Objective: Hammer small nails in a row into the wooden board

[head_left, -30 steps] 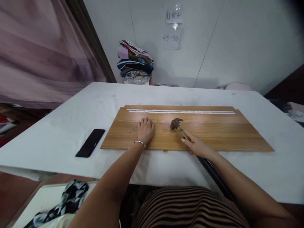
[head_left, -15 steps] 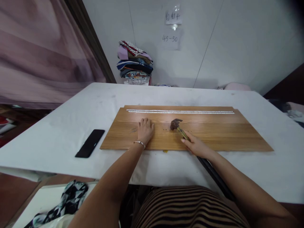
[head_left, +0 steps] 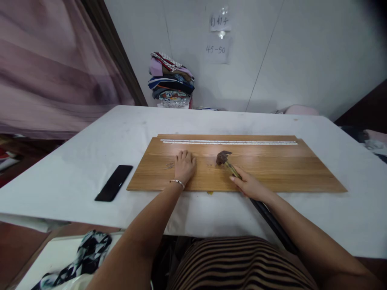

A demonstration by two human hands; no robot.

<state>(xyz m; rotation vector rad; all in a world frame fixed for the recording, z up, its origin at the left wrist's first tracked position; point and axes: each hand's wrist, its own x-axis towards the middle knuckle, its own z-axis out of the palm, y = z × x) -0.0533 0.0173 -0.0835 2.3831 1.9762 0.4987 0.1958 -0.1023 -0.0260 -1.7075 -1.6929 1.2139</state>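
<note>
A wide wooden board (head_left: 272, 169) lies flat on the white table. My left hand (head_left: 184, 166) rests palm down on its left part, fingers lying flat, beside several thin nails (head_left: 169, 165). My right hand (head_left: 248, 184) is wrapped round the handle of a claw hammer (head_left: 223, 157), whose rusty head is at the board's middle. Small dark marks or nail tips show on the board on both sides of the hammer head. Two white measuring strips (head_left: 229, 142) run along the board's far part.
A black phone (head_left: 114, 183) lies on the white table (head_left: 75, 165), left of the board. Folded clothes (head_left: 171, 80) are stacked beyond the far edge, by a wall with paper signs (head_left: 218, 50). Patterned cloth (head_left: 92, 249) lies on a low white surface at lower left.
</note>
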